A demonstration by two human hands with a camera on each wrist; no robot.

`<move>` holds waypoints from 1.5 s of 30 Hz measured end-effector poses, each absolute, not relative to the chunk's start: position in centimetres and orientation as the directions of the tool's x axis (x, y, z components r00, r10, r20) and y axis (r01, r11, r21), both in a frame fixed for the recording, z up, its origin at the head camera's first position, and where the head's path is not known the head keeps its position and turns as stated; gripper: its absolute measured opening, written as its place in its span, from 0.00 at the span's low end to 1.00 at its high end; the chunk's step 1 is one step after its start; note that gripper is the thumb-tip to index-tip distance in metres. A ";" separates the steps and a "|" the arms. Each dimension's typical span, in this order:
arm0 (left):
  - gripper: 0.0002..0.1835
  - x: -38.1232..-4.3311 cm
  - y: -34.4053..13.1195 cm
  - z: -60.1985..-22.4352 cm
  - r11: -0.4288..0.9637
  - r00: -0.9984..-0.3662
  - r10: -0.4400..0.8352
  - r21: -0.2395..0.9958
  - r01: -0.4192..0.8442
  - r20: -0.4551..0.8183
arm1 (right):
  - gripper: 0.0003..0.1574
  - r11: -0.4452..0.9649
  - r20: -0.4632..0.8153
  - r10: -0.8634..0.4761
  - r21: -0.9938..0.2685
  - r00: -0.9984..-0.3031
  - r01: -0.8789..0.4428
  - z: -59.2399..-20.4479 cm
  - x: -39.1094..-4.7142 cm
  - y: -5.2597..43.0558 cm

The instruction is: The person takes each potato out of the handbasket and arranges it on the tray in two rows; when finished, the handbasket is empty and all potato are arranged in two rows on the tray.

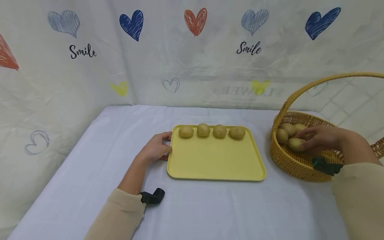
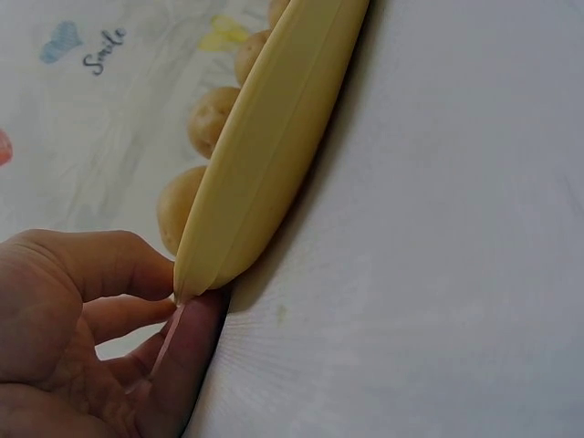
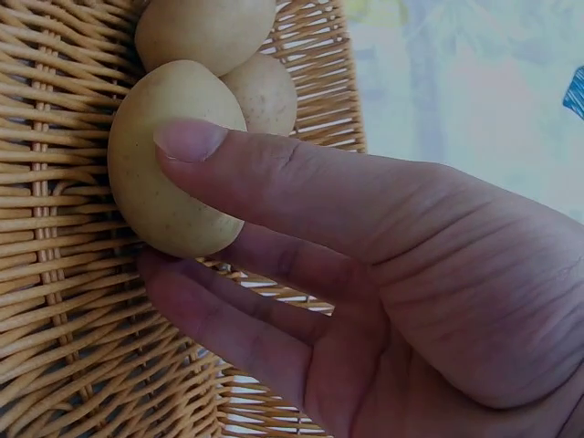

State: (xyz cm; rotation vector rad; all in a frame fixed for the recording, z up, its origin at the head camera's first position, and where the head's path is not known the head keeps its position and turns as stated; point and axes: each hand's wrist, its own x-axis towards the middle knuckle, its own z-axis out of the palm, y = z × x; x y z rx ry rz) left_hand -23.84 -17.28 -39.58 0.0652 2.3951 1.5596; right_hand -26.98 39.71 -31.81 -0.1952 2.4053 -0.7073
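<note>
My left hand [image 1: 156, 147] holds the left edge of a yellow tray [image 1: 216, 160]; in the left wrist view its thumb and fingers pinch the tray's rim [image 2: 265, 164]. Along the tray's far side lies a row of several potatoes [image 1: 220, 131]. Inside a wicker basket [image 1: 288, 166] at the right, my right hand [image 1: 325, 138] grips a potato [image 1: 296, 144]. The right wrist view shows the thumb on top of this potato [image 3: 169, 173] and the fingers curled beneath it. More potatoes [image 3: 205, 32] sit right behind it in the basket.
The basket's tall arched handle [image 1: 330, 78] rises over its right side. A white cloth [image 1: 204, 213] covers the table. Behind the table hangs a pale curtain [image 1: 192, 60] printed with hearts and words. A black wrist camera [image 1: 153, 196] sits on the left sleeve.
</note>
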 end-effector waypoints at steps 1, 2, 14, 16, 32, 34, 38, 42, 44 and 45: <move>0.46 -23.8 -17.2 -39.6 0.418 -0.959 0.187 0.901 -0.118 -0.212 | 0.51 0.858 -0.515 -0.291 -0.513 -0.806 0.019 -31.8 -26.9 39.8; 0.46 -23.9 -17.2 -39.6 0.418 -0.959 0.187 0.901 -0.118 -0.213 | 0.51 0.866 -0.510 -0.286 -0.500 -0.811 0.010 -31.8 -26.9 39.8; 0.45 -23.9 -17.1 -39.7 0.411 -0.960 0.183 0.903 -0.122 -0.213 | 0.47 0.870 -0.470 -0.277 -0.493 -0.838 -0.012 -30.6 -26.6 39.7; 0.45 -23.8 -17.1 -39.8 0.403 -0.960 0.186 0.907 -0.122 -0.211 | 0.46 0.872 -0.443 -0.277 -0.489 -0.853 -0.029 -30.5 -26.5 39.4; 0.46 -23.5 -17.0 -39.6 0.400 -0.961 0.184 0.909 -0.120 -0.208 | 0.50 0.906 -0.338 -0.238 -0.415 -0.910 -0.083 -28.7 -25.8 37.6; 0.46 -23.5 -17.0 -39.4 0.398 -0.961 0.184 0.909 -0.121 -0.208 | 0.50 0.912 -0.321 -0.238 -0.398 -0.917 -0.097 -28.4 -25.8 37.4; 0.46 -23.4 -16.9 -39.2 0.394 -0.960 0.188 0.911 -0.121 -0.208 | 0.48 0.922 -0.256 -0.230 -0.366 -0.939 -0.126 -27.8 -25.5 36.7; 0.46 -23.5 -16.9 -39.2 0.402 -0.961 0.182 0.908 -0.121 -0.209 | 0.46 0.925 -0.209 -0.241 -0.347 -0.948 -0.158 -27.3 -25.2 35.8; 0.46 -23.6 -17.0 -39.3 0.408 -0.962 0.177 0.905 -0.122 -0.209 | 0.45 0.921 -0.196 -0.253 -0.348 -0.947 -0.174 -27.2 -25.1 35.3; 0.46 -23.6 -17.1 -39.3 0.410 -0.962 0.176 0.904 -0.122 -0.210 | 0.45 0.921 -0.186 -0.256 -0.345 -0.949 -0.181 -27.2 -25.1 35.1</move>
